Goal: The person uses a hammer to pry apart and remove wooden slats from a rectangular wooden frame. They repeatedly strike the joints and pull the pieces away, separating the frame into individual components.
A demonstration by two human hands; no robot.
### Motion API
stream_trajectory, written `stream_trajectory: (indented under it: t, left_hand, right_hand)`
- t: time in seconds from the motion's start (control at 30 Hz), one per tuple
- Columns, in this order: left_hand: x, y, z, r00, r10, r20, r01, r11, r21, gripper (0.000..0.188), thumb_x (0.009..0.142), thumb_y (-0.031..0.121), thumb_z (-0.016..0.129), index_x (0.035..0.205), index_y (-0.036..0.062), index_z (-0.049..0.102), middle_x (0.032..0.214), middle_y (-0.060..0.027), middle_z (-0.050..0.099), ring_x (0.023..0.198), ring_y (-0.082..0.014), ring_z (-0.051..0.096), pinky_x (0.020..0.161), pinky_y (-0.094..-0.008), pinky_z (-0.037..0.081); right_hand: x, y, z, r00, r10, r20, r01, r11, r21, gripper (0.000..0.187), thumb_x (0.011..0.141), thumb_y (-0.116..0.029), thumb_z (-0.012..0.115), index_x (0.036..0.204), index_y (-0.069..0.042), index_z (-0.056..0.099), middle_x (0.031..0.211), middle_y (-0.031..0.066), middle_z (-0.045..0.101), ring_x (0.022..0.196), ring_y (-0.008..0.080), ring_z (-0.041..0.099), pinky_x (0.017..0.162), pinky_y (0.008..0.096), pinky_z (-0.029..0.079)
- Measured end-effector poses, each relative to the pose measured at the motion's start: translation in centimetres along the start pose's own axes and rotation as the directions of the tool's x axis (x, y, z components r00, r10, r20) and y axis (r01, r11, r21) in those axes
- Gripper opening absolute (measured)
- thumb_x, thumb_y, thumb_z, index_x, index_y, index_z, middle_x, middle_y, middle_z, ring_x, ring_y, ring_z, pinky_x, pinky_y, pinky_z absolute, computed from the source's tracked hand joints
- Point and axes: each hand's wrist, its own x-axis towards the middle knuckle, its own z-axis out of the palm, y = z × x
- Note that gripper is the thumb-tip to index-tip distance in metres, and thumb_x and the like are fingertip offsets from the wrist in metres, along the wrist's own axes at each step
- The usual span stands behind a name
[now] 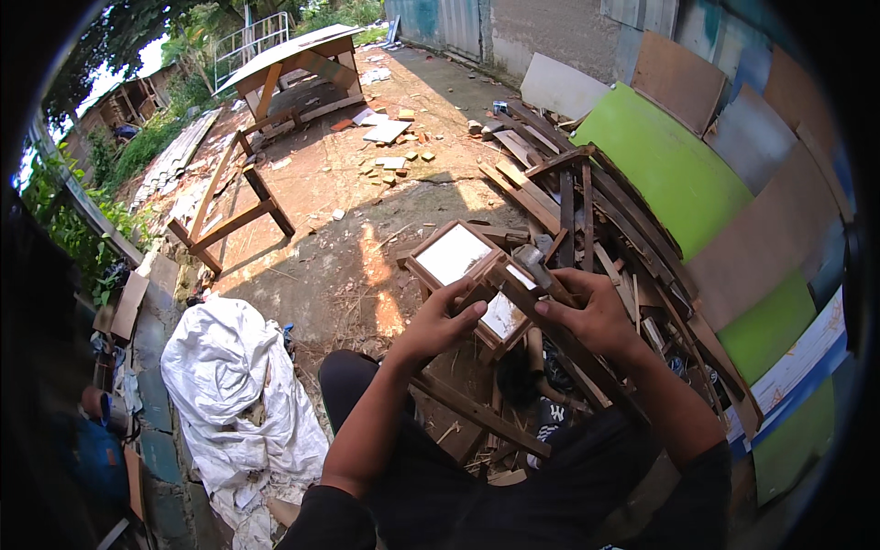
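Note:
In front of my knees stands a small wooden frame piece with white panels (454, 254), its dark brown edges partly hidden by my hands. My left hand (435, 323) is closed, thumb and fingers pinching a dark wooden strip (587, 359) near its upper end. That strip slants down to the right, towards my lap. My right hand (594, 316) is closed too, its thumb by the strip. From its fingers sticks out a grey metal head, apparently a hammer (530, 258); most of the handle is hidden.
A heap of wooden slats (587, 206) lies to the right, beside leaning green boards (651, 165). A white sack (234, 367) lies at left. Farther off stand a wooden frame (234, 218) and an overturned table (293, 69), with scattered wood blocks (394, 163) nearby.

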Motion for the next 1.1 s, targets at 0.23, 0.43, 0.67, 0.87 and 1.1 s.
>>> stream_trajectory:
  t: [0.23,0.43,0.67,0.87,1.1]
  left_hand:
    - [-3.6,-6.1,2.6,0.929,0.323,-0.181,-0.335,0.941,-0.040,0.031,0.103,0.024,0.068,0.123,0.0003,0.065,0.104,-0.0035,0.070,0.098,-0.0093,0.061,0.085,-0.0291,0.052]
    - [-3.3,-7.8,3.3,0.823,0.480,-0.304,-0.452,0.877,0.161,0.026,0.101,0.026,0.069,0.104,0.0001,0.067,0.076,-0.0031,0.067,0.069,-0.0086,0.058,0.064,-0.0299,0.048]
    - [-4.2,-6.9,4.6,0.766,0.562,-0.312,-0.496,0.825,0.269,0.024,0.099,0.025,0.070,0.102,0.0014,0.066,0.067,-0.0082,0.061,0.059,-0.0140,0.056,0.057,-0.0328,0.045]
    - [-4.0,-7.7,5.4,0.827,0.519,-0.216,-0.418,0.825,0.382,0.019,0.096,0.017,0.072,0.103,0.0014,0.064,0.071,-0.0093,0.062,0.060,-0.0153,0.058,0.058,-0.0319,0.045]
    - [-3.7,-7.3,4.7,0.788,0.565,-0.244,-0.476,0.811,0.340,0.017,0.094,0.013,0.074,0.101,0.0013,0.063,0.070,-0.0131,0.062,0.059,-0.0238,0.061,0.057,-0.0348,0.046]
  right_hand:
    - [-1.8,-5.5,0.9,0.997,0.040,0.061,-0.036,0.997,-0.070,0.030,0.108,-0.014,0.054,0.129,0.003,0.064,0.083,0.0004,0.063,0.066,0.0039,0.049,0.057,0.0236,0.041]
    - [-2.9,-5.3,2.5,0.994,0.021,0.111,0.004,0.975,-0.221,0.032,0.108,-0.012,0.052,0.136,0.003,0.060,0.081,0.0016,0.064,0.069,0.0058,0.053,0.061,0.0240,0.044]
    - [-2.1,-10.3,1.6,0.972,0.000,-0.235,0.002,1.000,0.010,0.033,0.111,-0.017,0.049,0.133,0.004,0.062,0.073,-0.0005,0.057,0.056,0.0030,0.045,0.050,0.0222,0.038]
    - [-3.3,-2.9,1.7,0.981,-0.192,-0.011,0.169,0.890,-0.422,0.032,0.110,-0.023,0.052,0.125,0.002,0.066,0.068,-0.0021,0.053,0.054,0.0055,0.047,0.049,0.0231,0.039]
    - [-1.3,-8.9,-0.2,0.924,-0.010,-0.382,-0.022,0.997,-0.077,0.036,0.110,-0.018,0.052,0.140,-0.001,0.060,0.072,-0.0003,0.057,0.057,0.0037,0.047,0.052,0.0229,0.041]
